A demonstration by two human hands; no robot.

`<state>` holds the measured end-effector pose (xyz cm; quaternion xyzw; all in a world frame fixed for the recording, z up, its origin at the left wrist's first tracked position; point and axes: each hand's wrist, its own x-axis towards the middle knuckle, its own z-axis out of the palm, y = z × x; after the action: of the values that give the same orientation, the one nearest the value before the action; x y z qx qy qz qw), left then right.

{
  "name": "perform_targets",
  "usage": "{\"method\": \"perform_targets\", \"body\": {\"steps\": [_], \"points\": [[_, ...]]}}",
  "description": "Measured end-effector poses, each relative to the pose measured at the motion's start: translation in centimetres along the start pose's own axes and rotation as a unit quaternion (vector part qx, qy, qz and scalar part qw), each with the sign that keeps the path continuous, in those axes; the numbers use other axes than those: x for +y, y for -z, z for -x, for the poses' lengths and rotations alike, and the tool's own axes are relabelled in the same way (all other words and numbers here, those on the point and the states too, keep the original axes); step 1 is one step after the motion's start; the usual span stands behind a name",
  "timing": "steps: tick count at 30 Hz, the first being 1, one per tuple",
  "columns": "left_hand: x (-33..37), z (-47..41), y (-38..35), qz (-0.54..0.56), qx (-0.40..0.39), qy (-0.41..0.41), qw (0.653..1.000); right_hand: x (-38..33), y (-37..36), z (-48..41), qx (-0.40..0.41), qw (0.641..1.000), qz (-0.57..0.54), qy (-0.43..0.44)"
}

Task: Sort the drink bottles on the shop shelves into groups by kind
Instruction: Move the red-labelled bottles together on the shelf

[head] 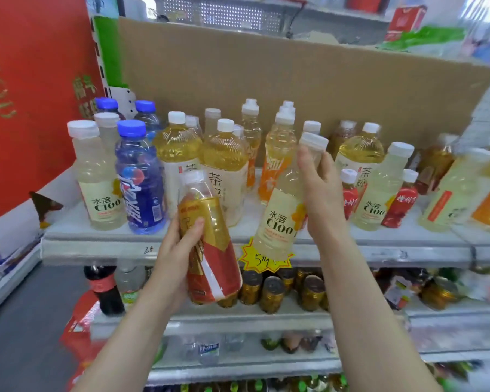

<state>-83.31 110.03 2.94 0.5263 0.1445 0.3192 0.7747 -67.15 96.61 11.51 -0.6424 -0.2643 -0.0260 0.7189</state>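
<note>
Head view: left hand [178, 250] grips a tilted clear plastic bottle with gold-and-red label [210, 239]; right hand [320, 190] clasps a tilted pale-yellow C100 plastic bottle [280, 219] near its neck. Both bottles are in front of the grey metal shelf [96, 250], where three blue-capped bottles [139, 182] and two small red bottles [399, 205] stand.

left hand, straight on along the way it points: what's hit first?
Probably the large yellow tea bottle just ahead; the gold-and-red bottle gripped in the left hand would touch it first. Depth unclear.
</note>
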Motion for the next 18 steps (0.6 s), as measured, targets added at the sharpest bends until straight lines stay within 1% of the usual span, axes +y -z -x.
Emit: {"method": "perform_targets", "body": {"steps": [5,9,13,18], "points": [[-2.7,2.2,0.3,-0.006,-0.067,0.066,0.995,3.3,3.9,7.2,0.052,0.994,-0.019,-0.092],[-5.8,4.5,-1.0,-0.038,-0.103,0.095,0.989,5.4,7.7,13.0,0.113,0.982,-0.002,-0.148],[-8.7,7.0,-3.6,-0.054,-0.134,0.130,0.981,7.2,12.0,17.3,0.162,0.969,0.001,-0.185],[-11.7,9.3,-8.8,-0.097,-0.167,0.153,0.969,8.2,18.3,19.5,0.200,0.955,0.033,-0.216]]}}
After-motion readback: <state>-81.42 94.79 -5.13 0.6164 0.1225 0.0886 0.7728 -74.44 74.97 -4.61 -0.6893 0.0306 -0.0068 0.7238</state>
